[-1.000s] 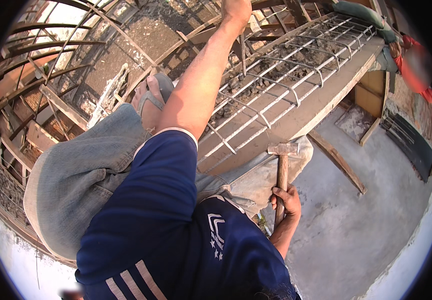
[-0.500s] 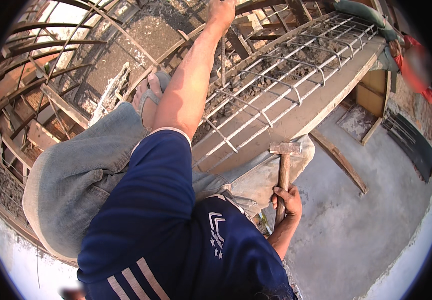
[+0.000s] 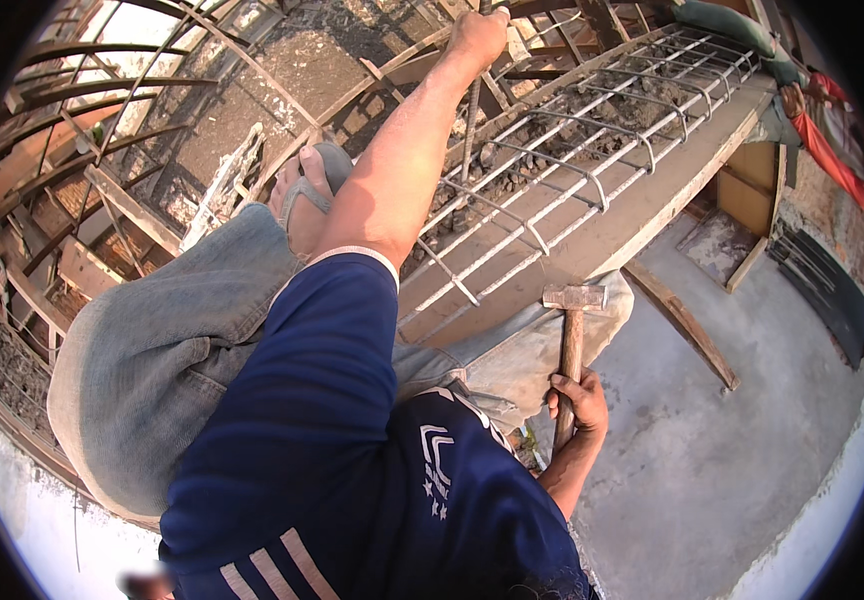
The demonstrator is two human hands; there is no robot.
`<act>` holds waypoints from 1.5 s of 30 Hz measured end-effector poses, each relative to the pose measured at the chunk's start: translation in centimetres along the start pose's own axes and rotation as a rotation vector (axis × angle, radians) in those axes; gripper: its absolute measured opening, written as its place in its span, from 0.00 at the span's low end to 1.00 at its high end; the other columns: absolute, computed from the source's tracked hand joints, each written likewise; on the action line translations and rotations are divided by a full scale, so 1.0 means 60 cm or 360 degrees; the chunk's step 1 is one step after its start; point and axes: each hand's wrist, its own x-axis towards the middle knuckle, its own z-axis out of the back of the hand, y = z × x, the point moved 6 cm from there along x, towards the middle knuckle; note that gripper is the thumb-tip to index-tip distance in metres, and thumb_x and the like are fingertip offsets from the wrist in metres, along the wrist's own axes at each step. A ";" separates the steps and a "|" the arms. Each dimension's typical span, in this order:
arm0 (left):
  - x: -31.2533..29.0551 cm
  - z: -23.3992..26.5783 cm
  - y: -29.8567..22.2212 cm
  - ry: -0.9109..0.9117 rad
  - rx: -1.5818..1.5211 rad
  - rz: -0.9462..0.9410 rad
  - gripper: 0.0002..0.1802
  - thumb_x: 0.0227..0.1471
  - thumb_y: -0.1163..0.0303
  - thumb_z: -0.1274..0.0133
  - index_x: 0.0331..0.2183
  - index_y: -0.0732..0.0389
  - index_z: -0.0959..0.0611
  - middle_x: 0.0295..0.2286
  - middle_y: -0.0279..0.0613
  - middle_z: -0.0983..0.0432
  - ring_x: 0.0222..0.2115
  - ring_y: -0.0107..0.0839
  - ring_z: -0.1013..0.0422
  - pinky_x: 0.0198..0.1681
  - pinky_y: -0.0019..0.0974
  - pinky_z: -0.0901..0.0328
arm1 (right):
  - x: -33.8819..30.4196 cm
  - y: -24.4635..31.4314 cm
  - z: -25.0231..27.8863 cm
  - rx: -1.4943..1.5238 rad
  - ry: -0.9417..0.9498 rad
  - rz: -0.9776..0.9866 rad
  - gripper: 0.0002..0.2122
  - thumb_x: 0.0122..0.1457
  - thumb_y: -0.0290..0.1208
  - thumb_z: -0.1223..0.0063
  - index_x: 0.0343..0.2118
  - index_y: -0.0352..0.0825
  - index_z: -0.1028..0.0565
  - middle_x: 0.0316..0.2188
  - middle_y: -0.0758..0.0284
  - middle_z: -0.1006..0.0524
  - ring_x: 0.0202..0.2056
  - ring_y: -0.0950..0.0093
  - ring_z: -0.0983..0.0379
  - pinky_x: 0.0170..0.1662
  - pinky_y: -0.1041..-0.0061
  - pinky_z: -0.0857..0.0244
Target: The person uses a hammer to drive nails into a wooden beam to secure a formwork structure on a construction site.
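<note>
My left hand (image 3: 477,38) is stretched far out ahead and closed around an upright steel bar (image 3: 469,130) at the end of a rebar cage (image 3: 592,150). Low at my side, my right hand (image 3: 580,398) grips the wooden handle of a hammer (image 3: 574,297), whose metal head points up next to the grey formwork board (image 3: 592,250). My left knee in faded jeans (image 3: 172,350) is bent, and my foot in a sandal (image 3: 304,195) rests among the bars.
The long cage of ribbed bars and stirrups runs toward the upper right. Curved bars and timber pieces (image 3: 102,190) lie to the left. Far below are a concrete floor (image 3: 732,450), a loose plank (image 3: 682,320), wooden panels (image 3: 747,190) and a red cloth (image 3: 832,150).
The view sways slightly and my left hand shifts a little on the upright bar. The hammer stays held in the same spot.
</note>
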 end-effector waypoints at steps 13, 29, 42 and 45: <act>-0.028 -0.014 -0.060 -0.0007 -0.0515 -0.0057 0.27 0.52 0.51 0.46 0.25 0.71 0.18 0.24 0.56 0.23 0.29 0.46 0.26 0.35 0.48 0.33 | 0.002 -0.005 0.003 0.0005 0.0025 -0.0008 0.08 0.54 0.28 0.44 0.30 0.27 0.28 0.15 0.61 0.26 0.11 0.74 0.33 0.15 0.77 0.37; -0.039 0.044 -0.079 -0.0163 -0.0409 -0.0002 0.26 0.50 0.54 0.44 0.25 0.73 0.19 0.21 0.53 0.24 0.25 0.40 0.26 0.32 0.46 0.34 | 0.004 -0.010 0.007 0.0061 -0.0005 -0.0047 0.08 0.53 0.27 0.43 0.31 0.27 0.27 0.14 0.62 0.26 0.11 0.74 0.32 0.15 0.76 0.36; -0.072 -0.139 -0.079 0.0258 -0.1024 -0.0455 0.22 0.52 0.55 0.40 0.14 0.56 0.22 0.12 0.23 0.35 0.17 0.20 0.41 0.23 0.37 0.45 | 0.002 0.002 0.005 -0.0009 -0.0029 -0.0103 0.09 0.53 0.28 0.42 0.31 0.27 0.26 0.15 0.63 0.26 0.12 0.76 0.34 0.17 0.77 0.40; -0.062 -0.144 -0.112 0.0385 -0.1115 -0.0414 0.23 0.54 0.55 0.42 0.12 0.55 0.24 0.11 0.24 0.36 0.15 0.20 0.43 0.21 0.38 0.47 | 0.001 -0.001 0.007 -0.0015 -0.0066 -0.0114 0.09 0.54 0.28 0.42 0.30 0.27 0.27 0.15 0.64 0.26 0.12 0.76 0.34 0.17 0.77 0.39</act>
